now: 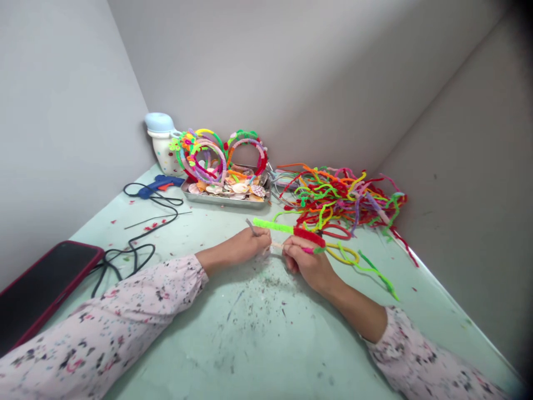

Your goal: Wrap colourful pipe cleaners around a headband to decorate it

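Floral pink sleeves (95,316) lead to the left hand (233,247) and right hand (308,265), both closed, gripping a fuzzy green-and-red pipe cleaner (272,225)

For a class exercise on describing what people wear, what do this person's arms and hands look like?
The left sleeve and right sleeve are long and pale pink, printed with small dark and red floral marks, and end short of the wrists. The left hand and right hand wear no gloves.
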Tool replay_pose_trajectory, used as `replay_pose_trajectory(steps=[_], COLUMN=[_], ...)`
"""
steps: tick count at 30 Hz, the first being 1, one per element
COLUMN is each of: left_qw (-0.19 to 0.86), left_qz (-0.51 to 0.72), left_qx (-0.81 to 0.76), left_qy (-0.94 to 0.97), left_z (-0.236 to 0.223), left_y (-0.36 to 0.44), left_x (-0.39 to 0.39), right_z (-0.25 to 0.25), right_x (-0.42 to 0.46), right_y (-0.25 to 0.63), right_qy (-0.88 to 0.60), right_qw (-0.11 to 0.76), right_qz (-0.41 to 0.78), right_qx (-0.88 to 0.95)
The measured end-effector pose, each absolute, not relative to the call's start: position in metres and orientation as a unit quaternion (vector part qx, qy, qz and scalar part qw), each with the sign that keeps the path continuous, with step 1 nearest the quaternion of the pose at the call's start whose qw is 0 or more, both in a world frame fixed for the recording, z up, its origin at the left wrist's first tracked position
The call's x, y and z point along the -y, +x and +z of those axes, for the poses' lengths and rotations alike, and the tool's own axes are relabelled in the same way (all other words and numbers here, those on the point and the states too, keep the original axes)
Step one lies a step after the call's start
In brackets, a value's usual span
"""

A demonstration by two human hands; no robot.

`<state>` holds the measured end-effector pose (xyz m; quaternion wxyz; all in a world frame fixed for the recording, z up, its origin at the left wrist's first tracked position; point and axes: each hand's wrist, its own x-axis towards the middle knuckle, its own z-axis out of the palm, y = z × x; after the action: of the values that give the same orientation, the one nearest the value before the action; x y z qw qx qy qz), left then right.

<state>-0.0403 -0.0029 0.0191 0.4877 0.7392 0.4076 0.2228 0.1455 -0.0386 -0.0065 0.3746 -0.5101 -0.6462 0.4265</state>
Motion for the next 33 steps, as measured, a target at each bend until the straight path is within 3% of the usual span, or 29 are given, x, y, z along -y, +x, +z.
replay_pose_trajectory(steps=[33], left_qw=[0.490], left_qz=[0.259], left_qx=[-0.435], left_qy=[0.710], left_z=[0.0157], left_y=[-0.0392], left_x=[0.0016], right_z=[-0.0107], right_x=[0.0337], right_y=[0.1454], right_qy=[-0.511], right_qw=[0.384], right_qz=[0.461], right_qx=[0.615])
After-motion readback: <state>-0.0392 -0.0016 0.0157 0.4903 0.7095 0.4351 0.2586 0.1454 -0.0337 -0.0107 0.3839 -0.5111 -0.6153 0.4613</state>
